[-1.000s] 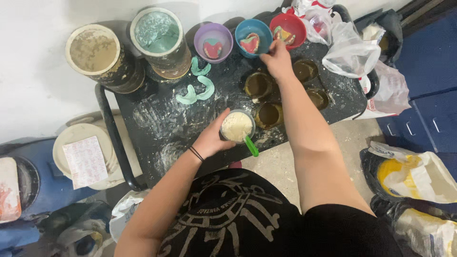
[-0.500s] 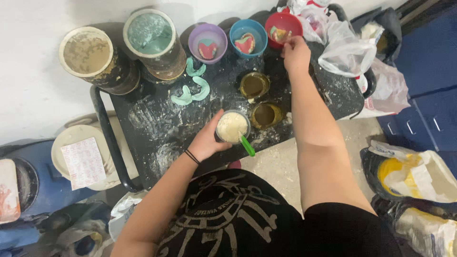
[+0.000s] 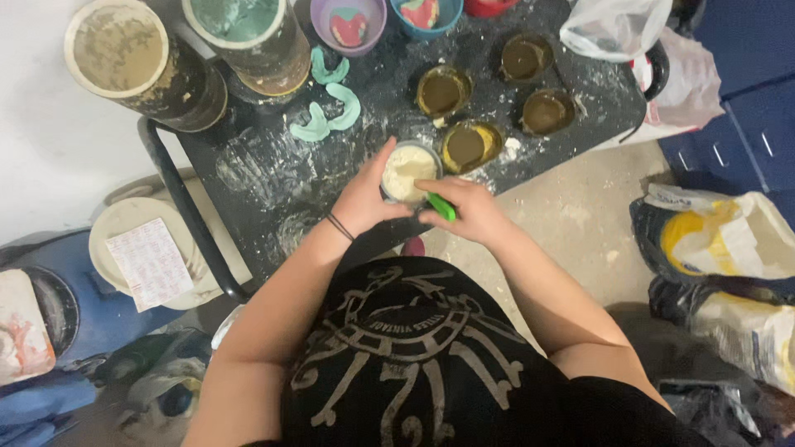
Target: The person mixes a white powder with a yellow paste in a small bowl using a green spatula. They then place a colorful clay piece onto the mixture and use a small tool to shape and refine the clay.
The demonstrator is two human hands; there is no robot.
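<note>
1. Left hand (image 3: 364, 201) wraps the small cup (image 3: 410, 171) of pale paste, steadying it on the dusty black cart (image 3: 273, 178).
2. Right hand (image 3: 472, 211) pinches a green stirrer (image 3: 441, 207) at the cup's near rim — angled to mix.
3. Beyond the fingers — yellowed moulds (image 3: 465, 146), within reach.

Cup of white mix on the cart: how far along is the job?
Done: three round moulds behind it already hold dark fill, and teal cast pieces lie on the dusty black cart. In hand: left hand steadies the cup, right hand grips a green stirrer at its rim. Left: the mix sits unpoured; the mould beside the cup looks the least full.
</note>
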